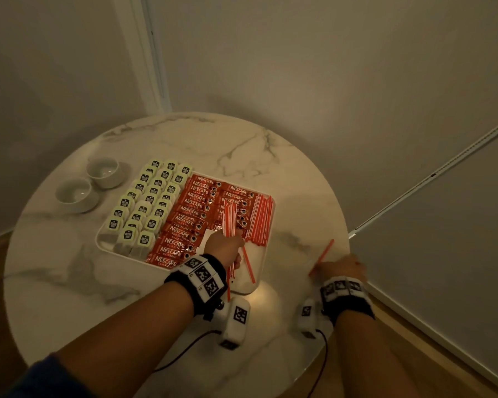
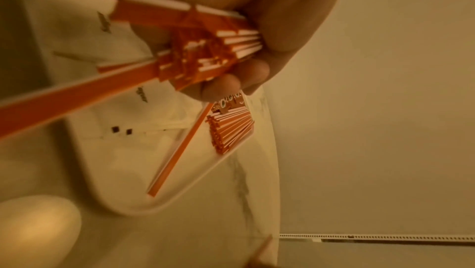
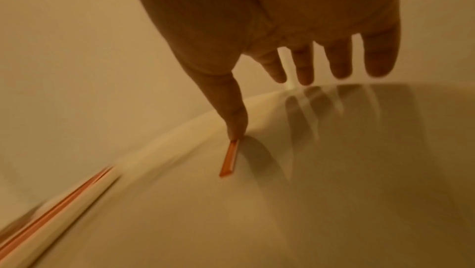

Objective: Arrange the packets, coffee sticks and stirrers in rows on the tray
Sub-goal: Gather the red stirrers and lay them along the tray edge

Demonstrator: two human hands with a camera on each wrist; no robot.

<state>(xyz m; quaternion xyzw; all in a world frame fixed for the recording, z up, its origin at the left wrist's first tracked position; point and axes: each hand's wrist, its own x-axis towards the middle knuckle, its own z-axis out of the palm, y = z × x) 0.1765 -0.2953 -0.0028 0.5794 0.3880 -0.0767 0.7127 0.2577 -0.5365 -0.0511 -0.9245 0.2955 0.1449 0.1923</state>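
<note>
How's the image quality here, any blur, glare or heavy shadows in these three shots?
Head view: dim warm light, fairly sharp, a bright glare patch on the table near the tray. Left wrist view: orange cast, the bundle of stirrers in the left hand smeared and soft. Right wrist view: motion-blurred, finger shadows streak the tabletop beside the lone stirrer under the right hand.

Head view: high, looking down on round desk (image 1: 161,297) and tray (image 1: 259,271); left wrist view: close, shares tray corner (image 2: 144,201); right wrist view: close, desk edge
</note>
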